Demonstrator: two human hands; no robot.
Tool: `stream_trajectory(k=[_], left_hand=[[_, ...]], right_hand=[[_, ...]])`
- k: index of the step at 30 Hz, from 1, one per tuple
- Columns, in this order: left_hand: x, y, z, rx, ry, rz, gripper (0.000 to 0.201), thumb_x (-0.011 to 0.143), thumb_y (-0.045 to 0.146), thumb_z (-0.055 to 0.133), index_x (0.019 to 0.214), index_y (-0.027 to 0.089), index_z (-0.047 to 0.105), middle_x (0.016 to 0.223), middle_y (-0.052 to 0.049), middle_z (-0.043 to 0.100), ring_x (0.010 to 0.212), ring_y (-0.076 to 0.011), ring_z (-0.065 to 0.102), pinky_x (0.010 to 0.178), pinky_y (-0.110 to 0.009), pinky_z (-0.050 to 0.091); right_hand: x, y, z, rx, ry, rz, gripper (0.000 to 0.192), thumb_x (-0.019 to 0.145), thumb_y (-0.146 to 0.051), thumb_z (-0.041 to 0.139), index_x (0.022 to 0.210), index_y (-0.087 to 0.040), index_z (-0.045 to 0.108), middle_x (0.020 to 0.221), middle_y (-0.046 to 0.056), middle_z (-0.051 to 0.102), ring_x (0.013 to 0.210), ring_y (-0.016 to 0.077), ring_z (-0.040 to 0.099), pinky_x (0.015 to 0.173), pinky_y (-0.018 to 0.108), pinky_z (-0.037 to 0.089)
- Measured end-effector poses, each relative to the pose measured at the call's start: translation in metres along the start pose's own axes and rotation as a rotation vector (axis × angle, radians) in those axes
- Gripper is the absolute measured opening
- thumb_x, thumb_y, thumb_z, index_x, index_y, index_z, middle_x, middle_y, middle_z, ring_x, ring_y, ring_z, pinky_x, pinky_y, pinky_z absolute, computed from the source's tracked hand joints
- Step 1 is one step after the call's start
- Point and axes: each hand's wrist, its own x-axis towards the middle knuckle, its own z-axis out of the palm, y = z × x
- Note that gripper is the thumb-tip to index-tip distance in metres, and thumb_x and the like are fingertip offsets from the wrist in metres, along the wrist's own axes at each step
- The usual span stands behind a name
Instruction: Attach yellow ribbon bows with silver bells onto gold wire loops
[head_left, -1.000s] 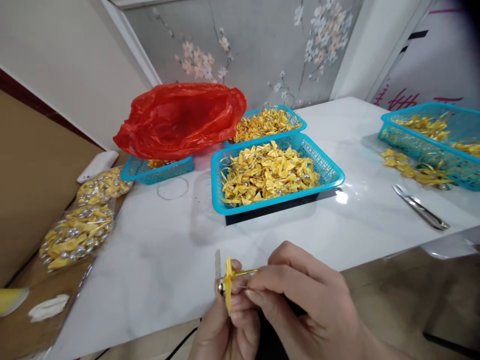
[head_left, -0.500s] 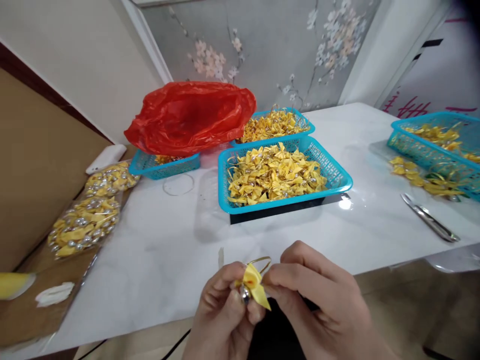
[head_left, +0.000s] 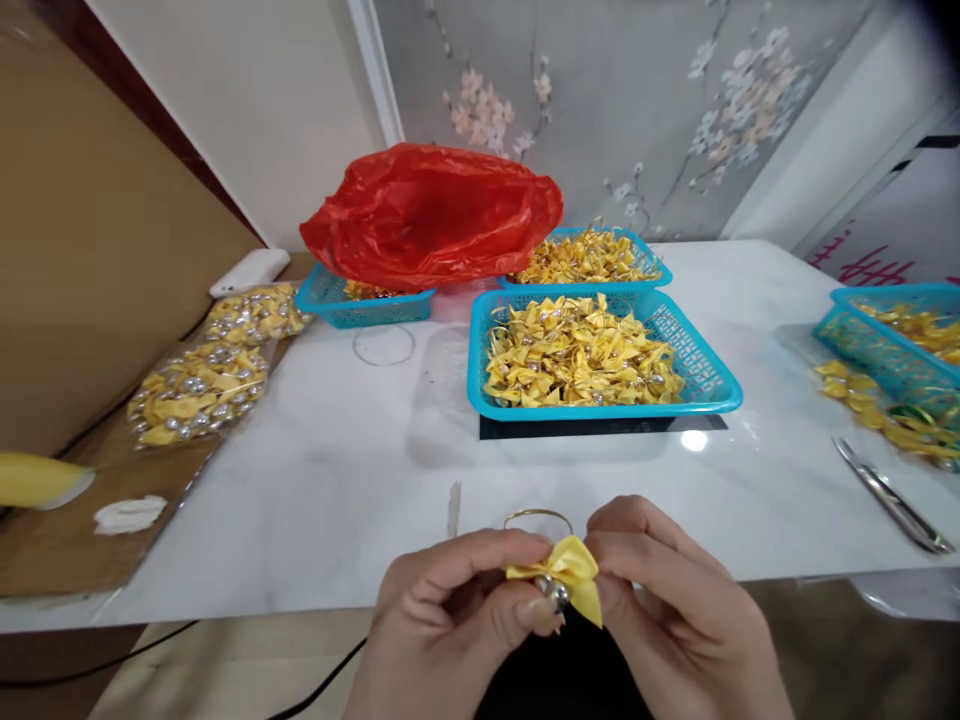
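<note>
Between my two hands, just past the table's near edge, is a small yellow ribbon bow [head_left: 576, 562] with silver bells [head_left: 553, 592] at its middle. A thin gold cord loop [head_left: 538, 513] arches up behind it. My left hand [head_left: 457, 615] is closed, thumb and forefinger pinching the bow and bells from the left. My right hand [head_left: 679, 610] is closed too, its thumb and forefinger together at the bow's right edge; what exactly lies between those fingertips is hidden. Beyond the hands sits a blue basket [head_left: 607, 411] heaped with similar yellow bows [head_left: 577, 350].
Behind are another blue basket [head_left: 660, 275] of bows and a red plastic bag [head_left: 427, 215] over a third [head_left: 375, 312]. Bagged bows [head_left: 199, 390] lie left on cardboard. Metal scissors or tweezers [head_left: 892, 495] lie right, near loose bows [head_left: 862, 400] and a basket [head_left: 847, 320].
The view has shifted, so the hands and bow appear farther right. The bow has turned between my fingers, and its cord loop now stands behind my left fingertips.
</note>
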Motion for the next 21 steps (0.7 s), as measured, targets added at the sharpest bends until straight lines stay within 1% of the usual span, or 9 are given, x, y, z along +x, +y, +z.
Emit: stream_trajectory(k=[3,6,8,11,13,15,18,20,21], left_hand=[[0.0,0.004,0.0,0.049,-0.026,-0.029,0.015,0.074,0.015,0.08,0.081,0.028,0.083,0.067,0.001,0.075,0.059,-0.0084,0.065,0.061,-0.011,0.054],[-0.001,0.007,-0.004,0.131,-0.031,-0.023,0.019,0.074,0.014,0.079,0.083,0.03,0.083,0.068,0.001,0.076,0.059,-0.0093,0.065,0.06,-0.012,0.054],[-0.003,0.008,-0.006,0.205,-0.023,0.031,0.02,0.074,0.013,0.078,0.083,0.03,0.083,0.069,0.0,0.076,0.059,-0.0108,0.066,0.059,-0.013,0.054],[-0.007,0.008,-0.004,0.239,-0.022,0.113,0.024,0.072,0.01,0.077,0.086,0.029,0.083,0.073,-0.002,0.077,0.064,-0.0137,0.069,0.059,-0.015,0.055],[-0.008,0.006,0.001,0.195,-0.01,0.145,0.027,0.069,0.009,0.079,0.088,0.028,0.083,0.075,-0.003,0.076,0.066,-0.0151,0.069,0.061,-0.016,0.056],[-0.009,0.004,0.006,0.166,0.037,0.161,0.027,0.067,0.01,0.08,0.087,0.028,0.083,0.075,-0.004,0.075,0.067,-0.0161,0.069,0.062,-0.017,0.056],[-0.01,0.002,0.012,0.183,0.102,0.174,0.022,0.068,0.011,0.077,0.083,0.026,0.083,0.074,-0.005,0.075,0.066,-0.0189,0.071,0.063,-0.021,0.058],[-0.01,0.002,0.014,0.198,0.114,0.175,0.022,0.068,0.01,0.075,0.082,0.026,0.083,0.075,-0.005,0.076,0.066,-0.0205,0.072,0.063,-0.022,0.059],[-0.011,0.002,0.014,0.202,0.112,0.174,0.023,0.068,0.01,0.075,0.082,0.026,0.083,0.075,-0.005,0.076,0.066,-0.0208,0.072,0.063,-0.023,0.059]], right_hand=[[0.0,0.003,-0.002,0.01,-0.031,-0.036,0.026,0.094,-0.007,0.054,0.105,-0.026,0.068,0.078,0.002,0.052,0.064,0.0111,0.054,0.055,0.022,0.045],[-0.001,0.005,-0.001,0.016,-0.037,-0.028,0.025,0.093,-0.006,0.054,0.103,-0.025,0.067,0.079,0.002,0.054,0.067,0.0125,0.056,0.055,0.022,0.045],[-0.001,0.005,0.0,0.023,-0.045,-0.021,0.024,0.092,-0.005,0.055,0.1,-0.024,0.067,0.079,0.002,0.054,0.065,0.0122,0.055,0.055,0.022,0.045],[-0.002,0.005,0.001,0.047,-0.003,-0.007,0.023,0.093,-0.006,0.054,0.099,-0.024,0.067,0.078,0.003,0.054,0.067,0.0128,0.054,0.056,0.023,0.046],[-0.002,0.007,0.0,0.049,-0.04,-0.028,0.025,0.092,-0.005,0.054,0.1,-0.025,0.066,0.079,0.002,0.054,0.07,0.0132,0.056,0.058,0.022,0.047],[-0.002,0.008,-0.001,0.04,-0.086,-0.047,0.026,0.092,-0.004,0.053,0.1,-0.025,0.066,0.081,0.002,0.055,0.072,0.0133,0.057,0.059,0.022,0.048],[-0.002,0.007,0.002,0.058,-0.022,-0.009,0.02,0.093,-0.006,0.055,0.093,-0.022,0.066,0.078,0.002,0.055,0.071,0.0136,0.056,0.06,0.023,0.047],[-0.003,0.007,0.004,0.088,0.031,0.024,0.017,0.093,-0.008,0.055,0.088,-0.021,0.066,0.076,0.002,0.055,0.069,0.0131,0.055,0.059,0.023,0.045],[-0.004,0.007,0.005,0.096,0.028,0.029,0.017,0.093,-0.009,0.055,0.087,-0.021,0.066,0.076,0.002,0.055,0.069,0.0128,0.055,0.058,0.023,0.045]])
